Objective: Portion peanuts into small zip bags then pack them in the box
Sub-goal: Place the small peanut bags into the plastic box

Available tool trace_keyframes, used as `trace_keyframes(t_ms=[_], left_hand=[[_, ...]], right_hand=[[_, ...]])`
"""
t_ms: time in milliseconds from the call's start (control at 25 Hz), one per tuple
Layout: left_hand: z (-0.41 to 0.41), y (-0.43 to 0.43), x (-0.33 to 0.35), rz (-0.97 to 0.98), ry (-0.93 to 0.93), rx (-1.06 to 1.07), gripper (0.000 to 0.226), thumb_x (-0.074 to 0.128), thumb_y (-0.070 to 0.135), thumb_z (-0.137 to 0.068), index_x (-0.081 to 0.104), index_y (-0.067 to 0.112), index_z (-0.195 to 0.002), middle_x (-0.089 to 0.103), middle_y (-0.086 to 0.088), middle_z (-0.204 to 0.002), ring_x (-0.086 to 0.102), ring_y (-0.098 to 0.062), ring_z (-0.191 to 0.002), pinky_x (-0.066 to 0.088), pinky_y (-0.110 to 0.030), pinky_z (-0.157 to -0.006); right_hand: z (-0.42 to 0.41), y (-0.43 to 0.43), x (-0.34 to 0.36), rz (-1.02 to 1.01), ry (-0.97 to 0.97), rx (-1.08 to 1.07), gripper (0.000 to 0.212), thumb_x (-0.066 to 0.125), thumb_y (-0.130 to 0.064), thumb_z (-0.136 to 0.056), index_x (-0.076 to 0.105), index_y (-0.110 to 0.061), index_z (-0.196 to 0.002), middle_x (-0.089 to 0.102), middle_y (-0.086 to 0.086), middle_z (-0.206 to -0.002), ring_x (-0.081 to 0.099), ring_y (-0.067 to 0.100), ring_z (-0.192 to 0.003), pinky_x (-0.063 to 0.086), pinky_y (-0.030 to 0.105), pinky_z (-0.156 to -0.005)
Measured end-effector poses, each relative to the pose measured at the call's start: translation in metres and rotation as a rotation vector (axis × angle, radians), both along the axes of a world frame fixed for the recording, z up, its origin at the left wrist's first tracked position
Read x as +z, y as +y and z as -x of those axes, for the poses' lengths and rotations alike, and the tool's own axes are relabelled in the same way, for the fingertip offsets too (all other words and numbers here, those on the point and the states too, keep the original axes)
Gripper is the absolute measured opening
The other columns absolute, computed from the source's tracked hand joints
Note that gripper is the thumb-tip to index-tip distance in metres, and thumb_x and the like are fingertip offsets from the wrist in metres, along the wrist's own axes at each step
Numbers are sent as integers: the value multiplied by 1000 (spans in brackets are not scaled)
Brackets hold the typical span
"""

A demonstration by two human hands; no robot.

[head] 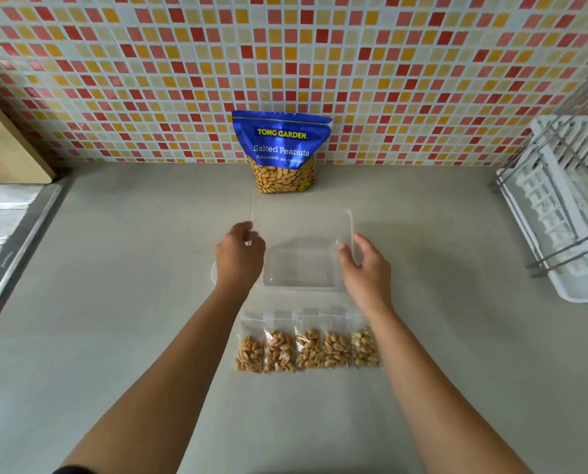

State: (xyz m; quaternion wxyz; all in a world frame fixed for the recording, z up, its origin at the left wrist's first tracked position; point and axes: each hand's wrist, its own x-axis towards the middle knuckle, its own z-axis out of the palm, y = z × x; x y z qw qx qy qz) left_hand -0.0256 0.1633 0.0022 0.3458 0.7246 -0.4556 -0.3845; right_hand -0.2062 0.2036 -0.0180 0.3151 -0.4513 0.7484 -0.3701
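Portioning looks finished: five small zip bags (308, 348) of peanuts lie flat in a tight row, side by side on the grey countertop (114, 285), just in front of the person. The blue Salted Peanuts pouch (282, 150) stands upright against the tiled wall, well behind. Packing has not yet begun; the clear plastic box (301, 268) sits between the row and the pouch and holds nothing.

Both forearms reach forward over the counter. The left hand (239, 258) is knuckles up, its fingers curled and pinching what appears to be the left edge of the clear lid (306, 227). The right hand (366, 268) holds the lid's right edge between thumb and fingers. The lid seems tilted up above the box, though its transparency blurs the outline.
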Motion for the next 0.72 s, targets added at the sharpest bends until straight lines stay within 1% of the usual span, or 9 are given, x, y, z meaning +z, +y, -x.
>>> trace_keyframes(t_ms=[80,120,200,280,360,400,520,600,720], left_hand=[[-1,-10,8,1,333,50,34,46,1,-91,54,3,-124,63,-6,-90,64,-21,-74,55,-29,-71],[-1,-15,12,-1,416,33,35,46,-5,-90,53,-1,-124,60,-5,-84,61,-20,-69,53,-24,-66],[2,-21,18,-7,432,-71,35,46,-7,-90,53,-3,-124,60,-5,-82,58,-19,-66,52,-21,-62],[9,-24,24,-11,399,-157,34,49,1,-92,53,0,-125,63,-5,-90,62,-18,-69,54,-23,-68],[14,-25,25,4,248,-190,38,50,21,-95,52,6,-130,65,-6,-107,66,-19,-84,54,-28,-79],[13,-24,22,7,78,-212,43,48,29,-95,50,8,-133,64,-9,-119,65,-21,-97,51,-31,-89],[0,-19,0,-64,-419,-274,47,45,30,-96,44,4,-135,53,-16,-134,50,-31,-122,39,-35,-101],[-6,-13,-17,-145,-550,-324,41,44,23,-95,46,-3,-126,57,-23,-124,51,-38,-116,41,-38,-91],[-5,-5,-31,-222,-573,-337,28,43,21,-95,48,-3,-108,61,-22,-105,55,-37,-96,36,-36,-68]], right_hand=[[7,-5,14,43,-180,-80,43,58,-27,-90,49,-14,-130,60,6,-126,59,11,-103,41,21,-92],[13,-8,19,55,-296,-92,46,60,-26,-89,45,-19,-132,61,3,-122,60,9,-96,45,24,-88],[28,-13,28,44,-486,-45,52,60,-19,-89,36,-31,-134,64,-6,-110,65,10,-87,51,25,-75],[42,-14,34,16,-574,28,50,57,-6,-90,42,-29,-131,67,-7,-100,69,8,-71,52,18,-60],[58,-14,33,74,-664,-48,45,55,2,-89,48,-20,-127,67,-2,-99,69,6,-64,52,15,-56],[67,-13,31,122,-734,-154,44,55,4,-88,48,-18,-126,66,0,-98,69,6,-66,53,15,-56],[94,-11,14,224,-827,-472,49,54,6,-88,40,-13,-131,61,1,-99,65,13,-85,53,21,-62],[105,-9,-2,220,-771,-577,52,53,8,-88,35,-9,-132,57,6,-102,59,20,-95,53,23,-65],[109,-8,-29,168,-670,-620,47,54,12,-85,37,-13,-121,53,1,-86,56,12,-78,54,25,-62]])
